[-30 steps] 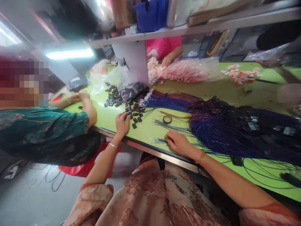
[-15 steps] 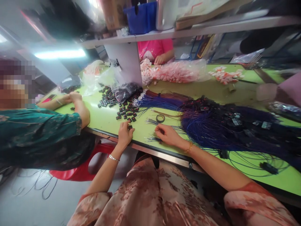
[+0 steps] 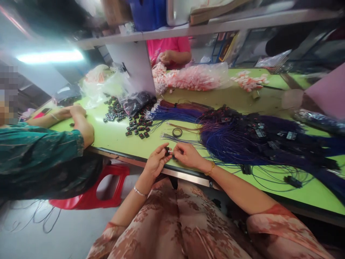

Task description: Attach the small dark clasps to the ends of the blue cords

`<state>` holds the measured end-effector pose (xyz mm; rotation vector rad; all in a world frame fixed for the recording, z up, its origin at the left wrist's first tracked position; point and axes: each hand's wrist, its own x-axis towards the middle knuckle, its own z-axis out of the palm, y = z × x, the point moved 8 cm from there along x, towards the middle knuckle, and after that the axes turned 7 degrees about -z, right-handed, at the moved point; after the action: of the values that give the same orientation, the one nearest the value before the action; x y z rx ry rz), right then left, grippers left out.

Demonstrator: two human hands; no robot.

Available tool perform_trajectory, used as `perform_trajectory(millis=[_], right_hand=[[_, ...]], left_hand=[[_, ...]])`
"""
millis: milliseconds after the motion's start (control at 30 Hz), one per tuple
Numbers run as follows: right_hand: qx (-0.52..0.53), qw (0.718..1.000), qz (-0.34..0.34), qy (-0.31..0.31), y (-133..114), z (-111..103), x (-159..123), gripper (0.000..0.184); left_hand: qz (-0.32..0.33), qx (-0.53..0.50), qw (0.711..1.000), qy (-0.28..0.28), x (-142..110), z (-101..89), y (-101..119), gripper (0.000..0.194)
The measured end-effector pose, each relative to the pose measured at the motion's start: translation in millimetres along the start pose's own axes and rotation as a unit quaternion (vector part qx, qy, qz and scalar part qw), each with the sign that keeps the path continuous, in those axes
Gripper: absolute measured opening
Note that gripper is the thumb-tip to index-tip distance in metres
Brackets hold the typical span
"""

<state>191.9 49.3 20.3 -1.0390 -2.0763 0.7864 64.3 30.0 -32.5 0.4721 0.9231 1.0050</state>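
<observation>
My left hand (image 3: 157, 159) is closed on a small black connector housing (image 3: 167, 151), held between thumb and fingers just above the table's front edge. Right beside it, my right hand (image 3: 185, 154) pinches a wire (image 3: 170, 151), whose silvery tip points at the housing. Whether the tip is inside the housing I cannot tell. Behind my hands lie loose wires (image 3: 168, 136) with metal ends and a roll of black tape (image 3: 177, 132). A cluster of black housings (image 3: 138, 127) is spread to the left of them.
A large bundle of blue wires (image 3: 215, 140) with black connectors covers the right side of the green table (image 3: 107, 135). Bagged pink-white parts (image 3: 194, 77) lie at the back, near a person in pink (image 3: 175, 54). At left, a person's green sleeve (image 3: 48, 144) borders a red stool (image 3: 107, 187).
My left hand has picked up a housing from the table and come right to meet my right hand. The view has shifted slightly, and the person in pink has raised a hand.
</observation>
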Motion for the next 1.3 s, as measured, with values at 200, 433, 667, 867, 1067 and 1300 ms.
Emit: perform_trajectory(millis=[200,433,667,867,1067,1300], right_hand=[[-0.031,0.999,0.0,-0.021,-5,0,0,0.015],[-0.037,0.999,-0.017,-0.028,-7,1,-1,0.015],[-0.041,0.999,-0.005,-0.035,-7,2,-1,0.017],[-0.034,0.999,-0.015,-0.03,-8,5,-3,0.013],[-0.014,0.998,-0.033,-0.057,-12,6,-1,0.012],[-0.099,0.993,-0.035,-0.05,-14,15,-7,0.012]], left_hand=[[-0.024,-0.014,0.999,-0.03,4,-1.4,-9,0.031],[-0.024,-0.001,0.999,-0.032,4,0.6,-9,0.03],[-0.012,0.003,1.0,-0.022,3,0.6,-10,0.031],[0.044,0.04,0.998,0.034,-2,0.4,-11,0.036],[0.085,0.055,0.991,0.084,-5,-2.1,-11,0.042],[0.128,0.1,0.98,0.113,-11,-1.7,-6,0.039]])
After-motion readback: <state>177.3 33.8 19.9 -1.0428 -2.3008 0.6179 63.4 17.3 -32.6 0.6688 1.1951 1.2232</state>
